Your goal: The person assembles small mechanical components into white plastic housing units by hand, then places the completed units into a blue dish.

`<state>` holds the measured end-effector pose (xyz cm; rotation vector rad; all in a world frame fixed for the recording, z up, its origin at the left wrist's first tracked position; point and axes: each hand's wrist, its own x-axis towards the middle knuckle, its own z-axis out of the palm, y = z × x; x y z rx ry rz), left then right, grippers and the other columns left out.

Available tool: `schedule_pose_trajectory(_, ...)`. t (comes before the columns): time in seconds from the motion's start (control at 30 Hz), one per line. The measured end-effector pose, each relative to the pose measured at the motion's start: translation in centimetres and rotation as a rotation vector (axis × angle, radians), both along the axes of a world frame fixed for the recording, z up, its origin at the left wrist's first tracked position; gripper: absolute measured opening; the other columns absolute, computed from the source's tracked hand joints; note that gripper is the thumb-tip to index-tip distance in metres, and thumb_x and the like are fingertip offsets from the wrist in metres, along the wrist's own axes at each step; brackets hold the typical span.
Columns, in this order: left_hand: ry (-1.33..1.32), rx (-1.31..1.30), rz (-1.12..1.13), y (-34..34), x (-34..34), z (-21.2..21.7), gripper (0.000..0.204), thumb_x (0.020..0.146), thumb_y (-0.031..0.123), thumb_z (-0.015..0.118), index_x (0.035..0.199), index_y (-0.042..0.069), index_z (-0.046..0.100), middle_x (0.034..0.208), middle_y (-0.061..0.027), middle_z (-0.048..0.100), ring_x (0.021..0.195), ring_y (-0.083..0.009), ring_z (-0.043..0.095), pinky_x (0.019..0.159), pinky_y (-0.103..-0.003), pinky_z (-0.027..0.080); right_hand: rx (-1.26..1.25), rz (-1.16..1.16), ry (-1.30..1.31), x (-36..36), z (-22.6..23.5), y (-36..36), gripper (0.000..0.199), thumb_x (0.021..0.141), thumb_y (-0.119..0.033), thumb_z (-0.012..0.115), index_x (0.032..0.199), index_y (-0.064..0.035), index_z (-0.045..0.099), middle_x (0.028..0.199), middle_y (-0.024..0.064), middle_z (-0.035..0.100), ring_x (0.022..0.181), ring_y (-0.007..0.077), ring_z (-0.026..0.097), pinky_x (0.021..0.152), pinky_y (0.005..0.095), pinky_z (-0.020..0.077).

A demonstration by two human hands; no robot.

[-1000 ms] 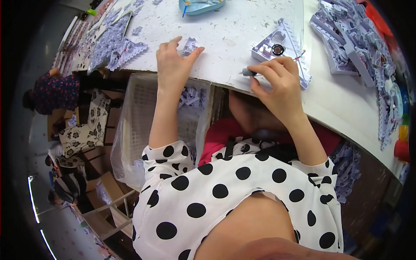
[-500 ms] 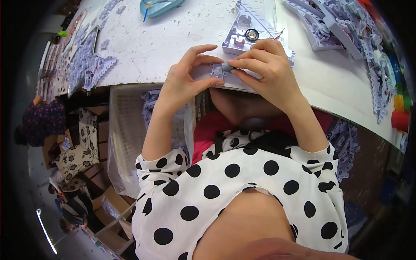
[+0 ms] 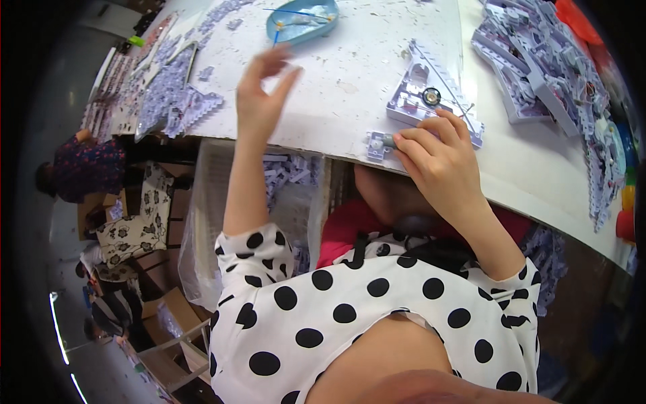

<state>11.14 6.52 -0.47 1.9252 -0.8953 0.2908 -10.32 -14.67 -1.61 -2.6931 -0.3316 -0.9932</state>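
Observation:
My right hand [image 3: 437,151] pinches a small grey rounded piece [image 3: 388,140] at the table's front edge. That piece sits against a small pale lavender plastic part [image 3: 376,145], which rests on the table. Off to the left, my left hand [image 3: 264,94] is raised over the table, its thumb and fingers apart and slightly blurred, with nothing seen in it. Just beyond its fingertips stands a light blue dish [image 3: 306,28] with thin blue sticks lying across it. Behind my right hand lies a triangular lavender housing [image 3: 420,108] with a round black speaker [image 3: 431,96] and wires.
Lavender plastic parts pile up at the right [image 3: 538,74] and at the left [image 3: 168,94] of the table. Below the edge is a plastic-lined crate [image 3: 208,222] holding more parts. Other people [image 3: 87,165] sit at the far left.
My left hand has left the small part and moved up and left toward the blue dish. My right hand still holds the grey piece. The whole view has shifted.

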Motion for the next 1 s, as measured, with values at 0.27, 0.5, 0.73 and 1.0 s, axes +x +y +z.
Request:
schedule_pose_trajectory(0.27, -0.105, 0.335, 0.143, 0.0, 10.1, 0.5, 0.028, 0.089, 0.012, 0.066, 0.117, 0.008, 0.069, 0.09, -0.0082, 0.064, 0.079, -0.016, 0.065, 0.075, -0.028, 0.053, 0.033, -0.011, -0.006, 0.3, 0.1, 0.1, 0.013, 0.076, -0.007, 0.068, 0.089, -0.0037, 0.07, 0.09, 0.0025, 0.069, 0.092, 0.0199, 0.06, 0.102, 0.0437, 0.0416)
schedule_pose_trajectory(0.5, -0.385, 0.329, 0.175, 0.8, 14.4, 1.5, 0.014, 0.086, 0.006, 0.055, 0.095, 0.005, 0.067, 0.078, -0.0128, 0.064, 0.071, -0.0273, 0.066, 0.064, -0.039, 0.053, 0.076, 0.035, 0.017, -0.1, 0.9, 1.0, 0.015, 0.077, -0.008, 0.072, 0.091, -0.0047, 0.07, 0.091, 0.002, 0.069, 0.092, 0.0193, 0.06, 0.103, 0.0445, 0.0402)
schedule_pose_trajectory(0.73, -0.024, 0.282, 0.313, -2.5, 13.4, 2.6, 0.022, 0.094, 0.02, 0.051, 0.092, 0.005, 0.066, 0.085, -0.0197, 0.067, 0.086, -0.0378, 0.065, 0.078, -0.047, 0.052, 0.047, -0.028, 0.04, -1.4, 0.7, 1.0, 0.016, 0.077, -0.008, 0.074, 0.092, -0.0051, 0.069, 0.092, 0.0016, 0.069, 0.093, 0.0207, 0.06, 0.104, 0.044, 0.0393)
schedule_pose_trajectory(1.0, -0.037, -0.337, -0.211, 0.0, -2.4, 6.9, 0.029, 0.105, 0.019, 0.043, 0.091, -0.001, 0.058, 0.082, -0.0116, 0.066, 0.067, -0.019, 0.062, 0.063, -0.032, 0.051, 0.108, 0.013, 0.023, -0.1, 0.2, 0.4, 0.018, 0.076, -0.01, 0.074, 0.094, -0.0084, 0.071, 0.089, 0.0008, 0.069, 0.091, 0.0214, 0.06, 0.103, 0.0439, 0.0403)
